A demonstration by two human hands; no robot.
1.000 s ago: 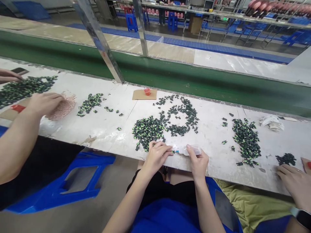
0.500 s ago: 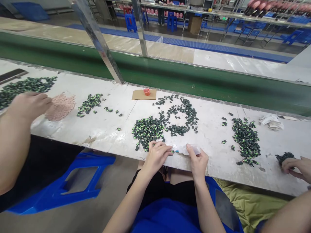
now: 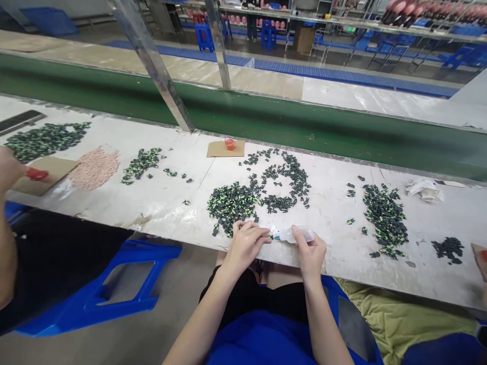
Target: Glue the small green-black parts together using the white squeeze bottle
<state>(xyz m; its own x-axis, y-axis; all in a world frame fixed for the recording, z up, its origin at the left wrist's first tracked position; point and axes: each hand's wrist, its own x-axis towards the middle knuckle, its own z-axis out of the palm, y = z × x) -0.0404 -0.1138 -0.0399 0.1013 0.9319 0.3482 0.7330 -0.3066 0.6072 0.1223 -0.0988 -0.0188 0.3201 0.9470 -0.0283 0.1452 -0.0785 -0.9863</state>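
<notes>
Near the table's front edge, my left hand [image 3: 249, 239] pinches a small dark green part [image 3: 270, 237] with bright spots. My right hand [image 3: 311, 253] is closed on a translucent squeeze bottle [image 3: 299, 234], whose thin blue tip points left and meets or nearly meets that part. Just beyond my left hand lies a heap of dark parts with yellow-green marks [image 3: 232, 205]. Plain dark pieces [image 3: 299, 177] are spread in a loose ring behind it, to the right.
A red cup [image 3: 229, 144] sits on a cardboard piece [image 3: 216, 149] at the back. Pink pieces [image 3: 95, 167] lie left and another dark pile [image 3: 386, 220] right. A co-worker's hand [image 3: 9, 170] is at far left. A metal post [image 3: 163, 86] rises beside the green belt [image 3: 304, 126].
My hands, the part and the bottle hold almost the same place. The left co-worker's hand has pulled left, uncovering cardboard with red on it; the right co-worker's hand has left the small dark pile.
</notes>
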